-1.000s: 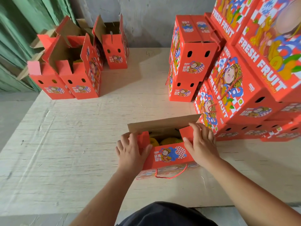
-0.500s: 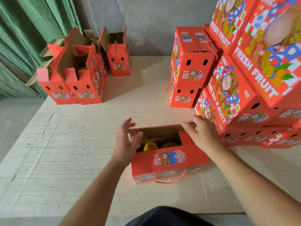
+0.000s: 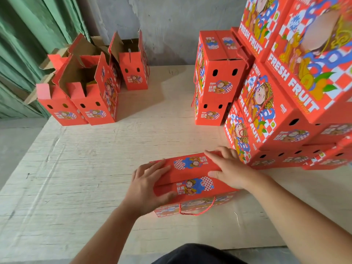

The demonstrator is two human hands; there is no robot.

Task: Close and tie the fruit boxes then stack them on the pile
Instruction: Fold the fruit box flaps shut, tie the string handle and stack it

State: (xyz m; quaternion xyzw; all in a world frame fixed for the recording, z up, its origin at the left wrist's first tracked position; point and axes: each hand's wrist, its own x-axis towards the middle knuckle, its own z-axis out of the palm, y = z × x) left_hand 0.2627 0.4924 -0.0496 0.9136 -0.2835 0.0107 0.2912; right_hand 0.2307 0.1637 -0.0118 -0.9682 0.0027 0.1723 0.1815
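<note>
I have both hands on one red fruit box (image 3: 192,184) lying on the tabletop (image 3: 95,168) just ahead of me. My left hand (image 3: 147,184) is spread wide, palm over the box's left end, fingers flat on the folded-down top flap and thumb hooked onto the front face. My right hand (image 3: 228,168) is also open and flat, fingers pressing the same flap at its right end, thumb lying along the flap's front edge. Neither hand is curled around anything; both simply press on the cardboard. The flap is down and covers the opening. One red cord handle (image 3: 198,210) hangs in a loop from the box's near side, below my hands.

Just beyond my right hand, almost touching the fingertips, stands the pile of closed boxes (image 3: 266,115); I count at least six large ones with "FRESH FRUIT" lettering, though the right edge cuts off more. To the left of that pile, farther from my right hand, two closed boxes (image 3: 217,79) sit one on top of the other. Well beyond my left hand, four open boxes (image 3: 91,96) stand with flaps raised.
</note>
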